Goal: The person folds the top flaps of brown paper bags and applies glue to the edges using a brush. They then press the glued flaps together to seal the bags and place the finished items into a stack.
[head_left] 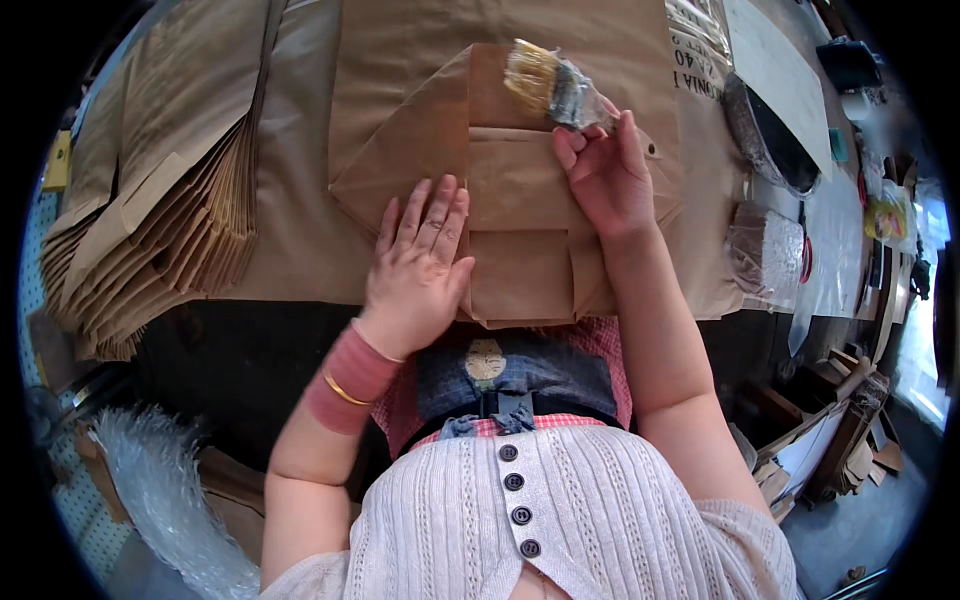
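Two hands, brush (548, 83) in right grip (600, 165), bag (520, 190) under left (420, 265)

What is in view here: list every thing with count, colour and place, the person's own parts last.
folded paper bag: one, brown, flat on the table in front of the person, bottom folds facing up
paintbrush: one, pale yellowish bristles with a metal ferrule, bristles on the bag's upper fold
stack of paper bags: one pile, count unclear, brown, fanned at the table's left
brown paper sheet: one, covering the table under the bag
round dark dish: one, black, right side of the table
clear plastic wrapped bundle: one, right table edge
white shredded packing: one heap, lower left, by the floor
left hand: flat, palm down on the bag
right hand: holding the paintbrush
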Motion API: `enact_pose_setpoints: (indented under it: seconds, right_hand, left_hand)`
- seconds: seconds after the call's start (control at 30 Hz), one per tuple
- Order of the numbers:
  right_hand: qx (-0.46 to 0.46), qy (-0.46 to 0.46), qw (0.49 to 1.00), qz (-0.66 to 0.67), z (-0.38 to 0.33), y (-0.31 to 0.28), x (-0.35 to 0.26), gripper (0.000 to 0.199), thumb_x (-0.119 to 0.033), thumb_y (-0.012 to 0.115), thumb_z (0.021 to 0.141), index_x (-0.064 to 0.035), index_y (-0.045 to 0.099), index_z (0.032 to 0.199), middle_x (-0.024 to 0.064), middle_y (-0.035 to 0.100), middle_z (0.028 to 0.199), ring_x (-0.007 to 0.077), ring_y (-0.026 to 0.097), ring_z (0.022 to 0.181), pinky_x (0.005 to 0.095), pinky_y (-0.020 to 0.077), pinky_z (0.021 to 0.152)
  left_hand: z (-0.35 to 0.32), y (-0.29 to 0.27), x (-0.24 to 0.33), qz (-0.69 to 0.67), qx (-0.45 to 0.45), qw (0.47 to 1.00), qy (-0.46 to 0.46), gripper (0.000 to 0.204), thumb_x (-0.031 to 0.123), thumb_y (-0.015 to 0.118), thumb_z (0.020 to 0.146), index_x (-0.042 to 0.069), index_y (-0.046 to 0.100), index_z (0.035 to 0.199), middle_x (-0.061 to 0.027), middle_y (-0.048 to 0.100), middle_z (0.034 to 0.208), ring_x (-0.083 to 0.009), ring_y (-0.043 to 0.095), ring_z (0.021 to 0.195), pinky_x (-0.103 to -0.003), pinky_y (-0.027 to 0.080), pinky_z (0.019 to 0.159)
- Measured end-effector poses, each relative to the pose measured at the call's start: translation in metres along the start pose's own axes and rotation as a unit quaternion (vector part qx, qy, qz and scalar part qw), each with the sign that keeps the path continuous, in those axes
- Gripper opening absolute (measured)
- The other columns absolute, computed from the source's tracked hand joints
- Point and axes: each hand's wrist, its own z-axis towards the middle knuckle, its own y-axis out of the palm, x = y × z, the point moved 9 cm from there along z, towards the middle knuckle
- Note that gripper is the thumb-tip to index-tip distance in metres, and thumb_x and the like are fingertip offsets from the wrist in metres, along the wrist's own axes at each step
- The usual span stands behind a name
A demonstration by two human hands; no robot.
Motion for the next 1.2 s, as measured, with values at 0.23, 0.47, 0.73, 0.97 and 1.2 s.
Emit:
enact_pose_setpoints:
  seconds: [0.23, 0.47, 0.73, 0.97, 1.2]
  right_hand:
    - [0.126, 0.154, 0.939, -0.282, -0.099, -0.006, 0.006, 0.033, -0.027, 0.061, 0.093, -0.0043, 0.061, 0.118, 0.0033, 0.065, 0.088, 0.0076, 0.054, 0.071, 0.0255, 0.0488, 0.07]
    - [-0.269, -0.122, 0.463, -0.836, -0.131, 0.139, -0.042, 0.028, -0.005, 0.071, 0.069, -0.0013, 0.066, 0.096, 0.0122, 0.066, 0.094, 0.025, 0.065, 0.084, 0.0302, 0.0533, 0.072]
    - [-0.32, -0.049, 0.451, -0.832, -0.163, 0.122, 0.005, 0.031, -0.011, 0.069, 0.073, -0.0016, 0.063, 0.102, 0.0097, 0.063, 0.096, 0.0269, 0.064, 0.081, 0.0355, 0.0546, 0.065]
    - [-0.292, -0.046, 0.687, -0.664, -0.139, 0.139, 0.009, 0.022, -0.004, 0.075, 0.074, -0.0011, 0.07, 0.095, 0.0121, 0.068, 0.087, 0.0251, 0.067, 0.074, 0.0333, 0.0542, 0.064]
    - [-0.377, -0.081, 0.512, -0.768, -0.092, 0.151, 0.068, 0.029, -0.013, 0.067, 0.077, -0.0026, 0.065, 0.103, 0.0125, 0.064, 0.094, 0.0297, 0.062, 0.079, 0.0388, 0.052, 0.068]
  left_hand:
    - [0.034, -0.013, -0.033, 0.079, 0.03, 0.993, 0.085, 0.06, 0.026, 0.051, 0.092, 0.003, 0.034, 0.145, -0.0168, 0.035, 0.15, -0.0307, 0.031, 0.139, -0.043, 0.019, 0.117]
    - [0.035, -0.004, -0.032, 0.16, 0.034, 0.983, 0.078, 0.064, 0.039, 0.046, 0.094, 0.007, 0.032, 0.147, -0.0175, 0.032, 0.151, -0.0324, 0.029, 0.14, -0.046, 0.017, 0.116]
    - [0.035, -0.002, -0.03, 0.179, 0.048, 0.979, 0.08, 0.063, 0.041, 0.045, 0.094, 0.007, 0.033, 0.146, -0.0175, 0.035, 0.149, -0.0318, 0.031, 0.138, -0.046, 0.019, 0.116]
    - [0.041, -0.016, -0.034, 0.047, 0.046, 0.991, 0.119, 0.051, 0.029, 0.05, 0.094, 0.0, 0.046, 0.136, -0.0189, 0.047, 0.14, -0.0312, 0.038, 0.135, -0.04, 0.027, 0.114]
    - [0.05, -0.017, -0.046, -0.081, 0.092, 0.981, 0.152, 0.033, 0.017, 0.059, 0.091, 0.004, 0.062, 0.121, -0.0161, 0.057, 0.13, -0.0308, 0.048, 0.127, -0.038, 0.04, 0.105]
